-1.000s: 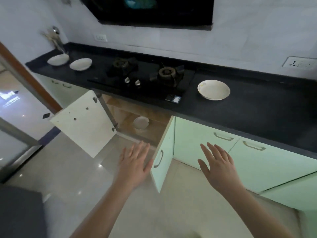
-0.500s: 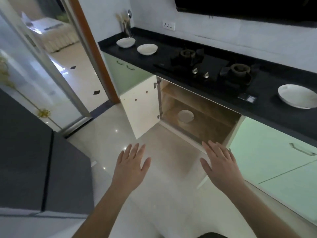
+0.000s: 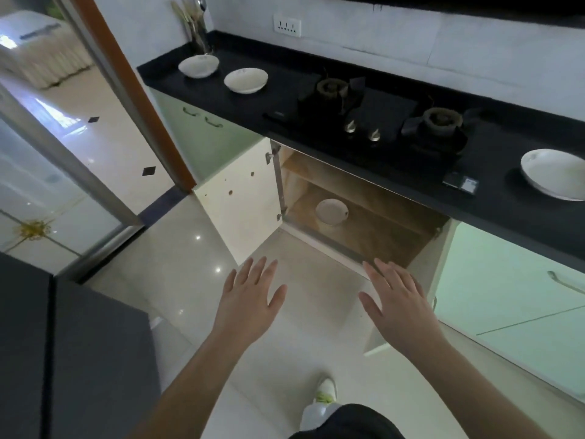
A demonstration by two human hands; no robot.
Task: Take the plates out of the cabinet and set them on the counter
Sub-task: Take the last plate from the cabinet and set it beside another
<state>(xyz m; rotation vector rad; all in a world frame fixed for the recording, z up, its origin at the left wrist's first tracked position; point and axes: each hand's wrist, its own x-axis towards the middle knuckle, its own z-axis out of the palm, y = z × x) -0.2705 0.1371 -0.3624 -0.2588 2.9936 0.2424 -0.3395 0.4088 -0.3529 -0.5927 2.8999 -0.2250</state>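
Ahead of you a black two-burner gas stove (image 3: 373,122) is set with two metal knobs (image 3: 362,130) at its front edge. On the white wall above is a socket plate (image 3: 287,26), and in the far corner a holder of utensils (image 3: 197,30) (too blurred to tell which). To your left a wooden door frame (image 3: 136,90) and a glass sliding door (image 3: 47,160) stand over the glossy tiled floor (image 3: 177,274). A dark grey appliance top (image 3: 72,359) fills your lower left.

Daylight floods in from the doorway at left; floor (image 3: 177,236) tiles throw bright glints. Cabinet (image 3: 364,223) interior dim, shadowed. Soft focus overall, wide-angle bending at edges.
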